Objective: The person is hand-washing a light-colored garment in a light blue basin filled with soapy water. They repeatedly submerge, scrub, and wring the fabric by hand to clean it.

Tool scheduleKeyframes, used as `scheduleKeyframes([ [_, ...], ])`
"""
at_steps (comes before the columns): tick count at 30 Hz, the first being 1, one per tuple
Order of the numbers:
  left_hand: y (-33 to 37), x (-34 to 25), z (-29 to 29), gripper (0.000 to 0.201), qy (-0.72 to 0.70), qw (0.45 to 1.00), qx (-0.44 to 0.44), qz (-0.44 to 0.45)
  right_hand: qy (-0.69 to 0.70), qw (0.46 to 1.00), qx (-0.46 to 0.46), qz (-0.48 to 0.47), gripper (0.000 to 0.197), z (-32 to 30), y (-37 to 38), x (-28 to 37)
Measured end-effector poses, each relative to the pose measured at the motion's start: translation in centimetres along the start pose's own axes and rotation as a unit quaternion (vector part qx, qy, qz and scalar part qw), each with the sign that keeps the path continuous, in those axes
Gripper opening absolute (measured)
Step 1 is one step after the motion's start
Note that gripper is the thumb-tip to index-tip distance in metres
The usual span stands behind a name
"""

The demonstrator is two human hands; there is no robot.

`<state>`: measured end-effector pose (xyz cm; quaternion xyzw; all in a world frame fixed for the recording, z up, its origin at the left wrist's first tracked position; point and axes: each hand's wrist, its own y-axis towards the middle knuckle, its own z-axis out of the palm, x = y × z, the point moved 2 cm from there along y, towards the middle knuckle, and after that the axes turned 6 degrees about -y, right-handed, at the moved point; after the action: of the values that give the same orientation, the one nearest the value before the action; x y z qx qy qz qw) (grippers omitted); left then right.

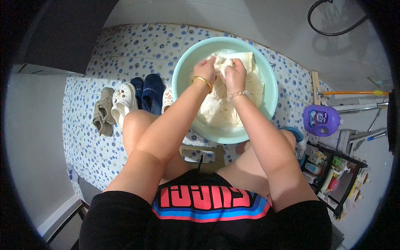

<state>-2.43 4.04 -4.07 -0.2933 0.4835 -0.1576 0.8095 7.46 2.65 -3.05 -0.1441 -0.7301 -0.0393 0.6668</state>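
A cream-coloured cloth (214,110) lies wet and bunched in a pale green basin (271,89), with some soapy water around it. My left hand (205,70), a gold bangle at its wrist, is closed on a gathered fold of this cloth. Close beside it, my right hand (236,77), with a beaded bracelet, grips the same fold from the other side. Both hands hold the fold above the middle of the basin, near its far half. The cloth's flatter part spreads to the right and toward me; what kind of garment or linen it is I cannot tell.
Left of the basin stand white clogs (125,100), dark blue slippers (153,92) and beige shoes (104,111) on dotted tiles. At the right are a purple detergent jug (321,120), a black rack (333,156) of bottles and several poles. A low stool (212,155) is between my legs.
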Motion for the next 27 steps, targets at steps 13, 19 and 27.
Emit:
scheduleKeyframes([
  [13, -5.2, -0.6, 3.8, 0.02, 0.133, 0.979, 0.152, -0.004, -0.199, 0.979, -0.047, -0.004, 0.042, -3.9, 0.3, 3.4],
  [19, -5.8, -4.1, 3.5, 0.022, 0.091, 0.956, 0.262, 0.098, 0.274, 0.898, 0.267, 0.216, 0.032, -7.0, -0.6, 4.9],
  [27, -7.1, -5.1, 3.5, 0.019, 0.034, 0.988, 0.143, 0.055, 0.299, 0.95, 0.053, 0.072, 0.016, -8.6, -0.4, 5.6],
])
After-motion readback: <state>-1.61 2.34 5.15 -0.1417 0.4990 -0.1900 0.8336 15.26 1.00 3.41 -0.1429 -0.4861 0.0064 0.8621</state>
